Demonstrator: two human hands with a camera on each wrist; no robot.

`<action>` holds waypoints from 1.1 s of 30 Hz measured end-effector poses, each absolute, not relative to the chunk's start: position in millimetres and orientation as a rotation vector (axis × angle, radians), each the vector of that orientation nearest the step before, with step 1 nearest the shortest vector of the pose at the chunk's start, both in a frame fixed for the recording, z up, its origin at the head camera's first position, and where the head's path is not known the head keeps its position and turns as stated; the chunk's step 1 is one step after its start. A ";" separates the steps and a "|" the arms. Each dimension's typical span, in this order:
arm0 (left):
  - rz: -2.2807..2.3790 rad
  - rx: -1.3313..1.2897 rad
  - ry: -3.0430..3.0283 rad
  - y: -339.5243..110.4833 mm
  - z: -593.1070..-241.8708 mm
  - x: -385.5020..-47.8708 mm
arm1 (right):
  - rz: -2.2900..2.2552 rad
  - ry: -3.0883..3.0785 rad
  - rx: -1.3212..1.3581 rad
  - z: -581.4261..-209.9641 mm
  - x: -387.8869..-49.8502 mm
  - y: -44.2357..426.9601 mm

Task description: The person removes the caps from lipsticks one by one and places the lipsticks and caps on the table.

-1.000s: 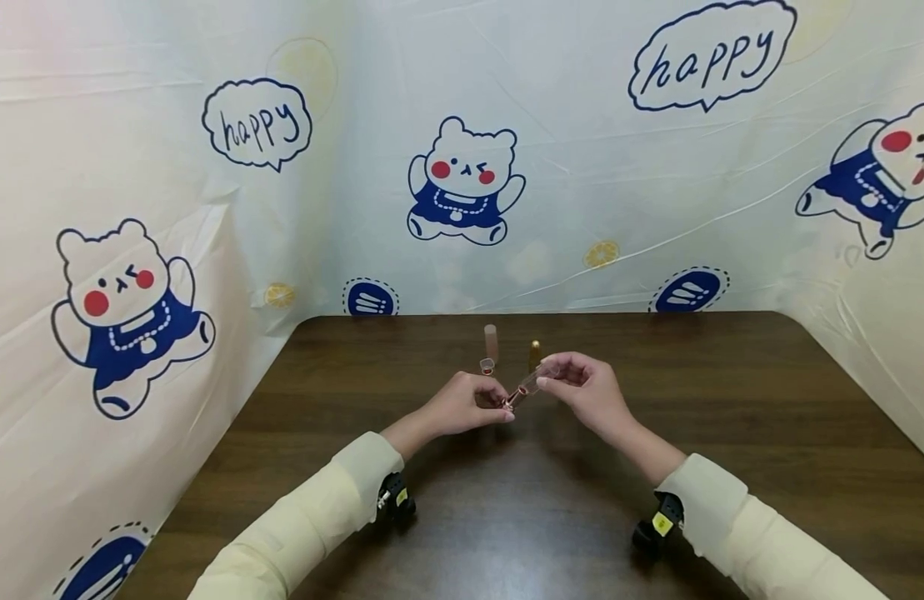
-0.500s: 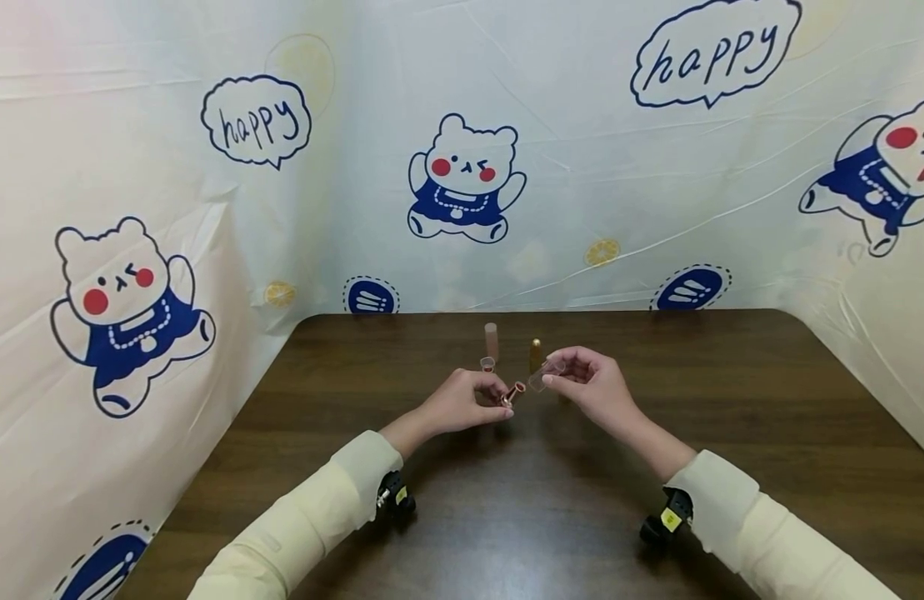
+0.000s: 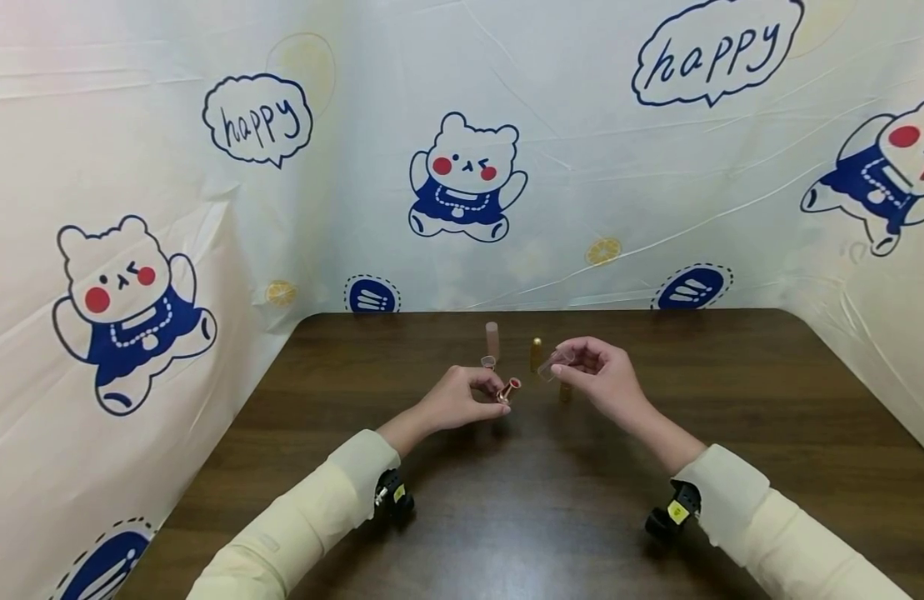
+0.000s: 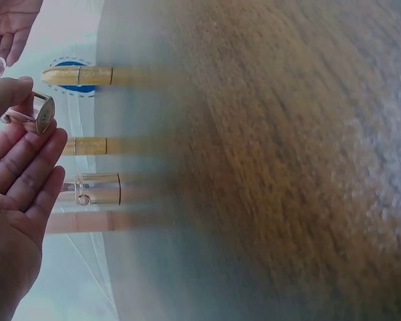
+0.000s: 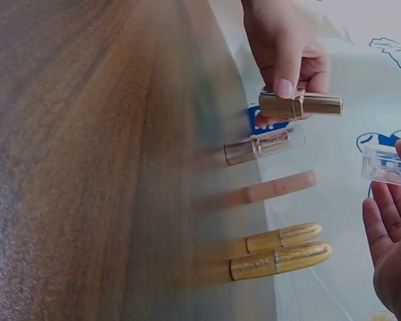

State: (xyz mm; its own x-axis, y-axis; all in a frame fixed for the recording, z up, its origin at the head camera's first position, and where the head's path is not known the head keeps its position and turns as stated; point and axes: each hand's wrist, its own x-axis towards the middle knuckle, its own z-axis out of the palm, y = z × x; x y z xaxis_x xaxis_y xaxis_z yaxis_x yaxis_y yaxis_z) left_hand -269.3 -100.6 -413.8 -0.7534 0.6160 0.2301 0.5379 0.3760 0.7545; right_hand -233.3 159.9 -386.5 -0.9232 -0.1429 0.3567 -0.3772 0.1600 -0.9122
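Observation:
My left hand (image 3: 462, 400) pinches a shiny rose-gold lipstick (image 5: 301, 103) between thumb and fingers, above the table. The lipstick tilts in the head view, its uncapped end pointing up and right, with red inside its rim. A clear lipstick cap (image 5: 383, 164) sits between the thumb and fingers of my right hand (image 3: 604, 375). Cap and lipstick are apart, with a gap between the hands. Behind them stand another rose-gold lipstick with a clear cap (image 5: 257, 147), a pale pink tube (image 5: 281, 187) and two textured gold lipsticks, one larger (image 5: 281, 261) and one slimmer (image 5: 284, 238).
The dark wooden table (image 3: 491, 517) carries the upright lipsticks near its far middle. A patterned cloth (image 3: 566, 167) hangs behind the table and along both sides. The slimmer gold lipstick (image 3: 565, 392) stands close to my right hand.
The clear cap has come away from the lipstick's end, moving right and slightly up with my right hand. My left hand has turned the lipstick more upright. The slimmer gold lipstick has come into sight.

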 end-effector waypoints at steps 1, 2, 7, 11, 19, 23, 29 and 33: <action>1.329 1.062 2.534 -101.0 -413.4 -269.2 | 1.847 -2.242 0.512 -386.1 -233.5 160.6; 1.324 1.060 2.538 -101.4 -413.1 -269.1 | 1.849 -2.241 0.508 -385.5 -233.7 161.2; 1.300 1.062 2.562 -104.7 -411.7 -269.5 | 1.840 -2.252 0.479 -380.9 -233.7 164.7; 1.304 1.052 2.577 -108.4 -411.6 -269.9 | 1.830 -2.256 0.468 -376.4 -233.5 168.5; 1.336 1.039 2.596 -117.4 -414.1 -273.2 | 1.796 -2.263 0.443 -375.2 -237.7 178.0; 1.337 1.015 2.626 -121.3 -412.9 -273.8 | 1.773 -2.262 0.442 -375.6 -239.5 181.2; 1.329 0.994 2.684 -128.2 -412.7 -275.2 | 1.735 -2.255 0.423 -376.7 -243.0 188.8; 1.353 0.985 2.697 -133.4 -413.5 -277.9 | 1.722 -2.258 0.390 -376.8 -244.8 193.7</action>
State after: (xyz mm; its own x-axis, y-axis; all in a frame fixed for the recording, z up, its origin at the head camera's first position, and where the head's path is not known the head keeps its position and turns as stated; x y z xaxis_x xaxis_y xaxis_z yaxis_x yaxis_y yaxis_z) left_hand -277.9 -133.4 -413.5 -0.8069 0.5135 0.2919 0.5409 0.4439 0.7144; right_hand -244.8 193.7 -376.8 -0.9260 -0.0470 0.3745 -0.3736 0.2558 -0.8916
